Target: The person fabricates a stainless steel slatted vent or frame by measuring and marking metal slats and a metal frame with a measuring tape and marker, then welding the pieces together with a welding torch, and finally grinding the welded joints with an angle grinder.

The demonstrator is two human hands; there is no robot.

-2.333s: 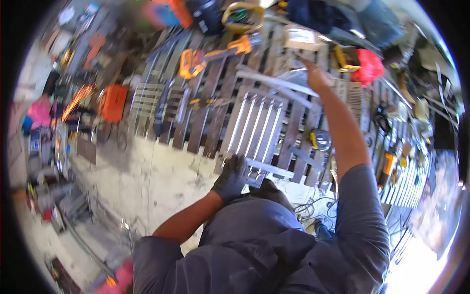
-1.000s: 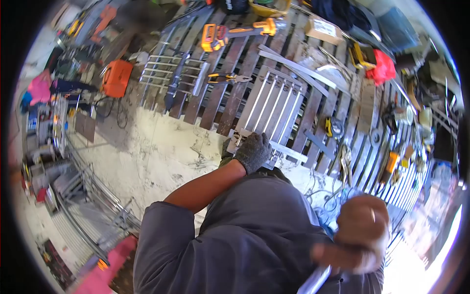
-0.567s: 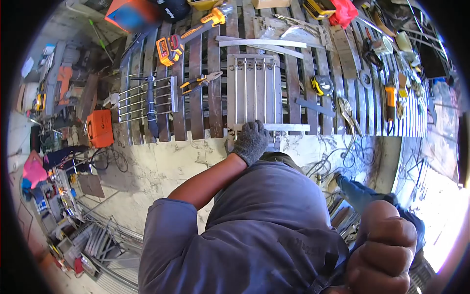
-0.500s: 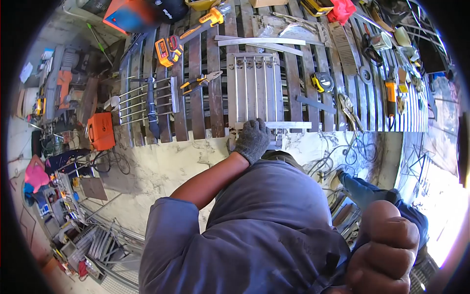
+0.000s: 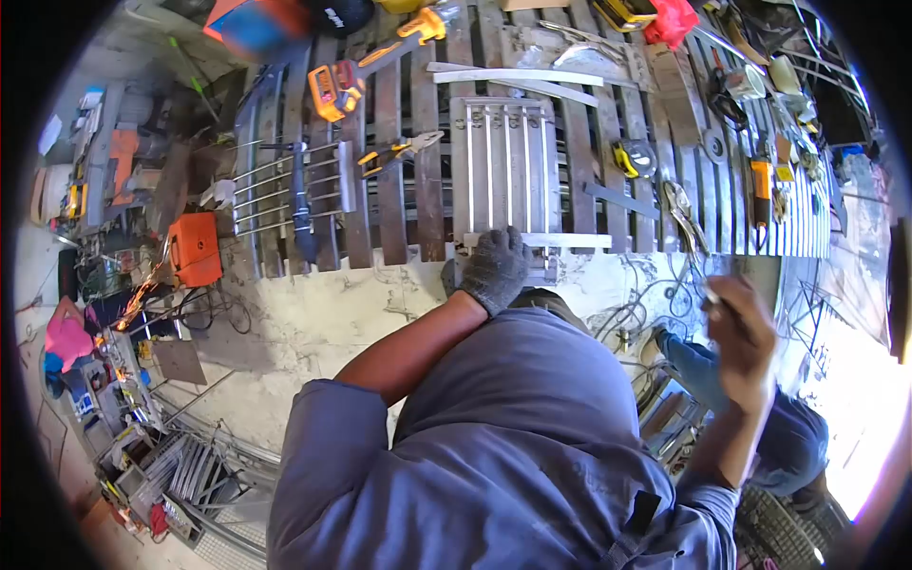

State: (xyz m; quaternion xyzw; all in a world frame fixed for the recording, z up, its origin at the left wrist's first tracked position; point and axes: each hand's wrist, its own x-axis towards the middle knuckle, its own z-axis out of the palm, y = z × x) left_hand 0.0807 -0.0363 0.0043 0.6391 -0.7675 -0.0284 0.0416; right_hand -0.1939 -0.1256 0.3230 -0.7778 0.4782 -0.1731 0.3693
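My left hand wears a dark grey knitted glove and presses on the near end of a metal frame. Several thin parallel rods lie lengthwise on a flat metal plate. Across their near ends runs a flat metal bar, with the gloved fingers closed over its left part. My right hand is bare, raised to the right of my body and somewhat blurred. Its fingers are pinched together, with a small pale spot at the tips that I cannot make out.
The slatted metal bench holds pliers, a yellow cordless tool, a tape measure, loose flat strips and another rod grille. Cables lie below. A person is close on the right; sparks fly at left.
My right hand has moved forward, away from the camera, going from a fist to a pinch. The left hand stays on the bar. Orange sparks have appeared at the left.
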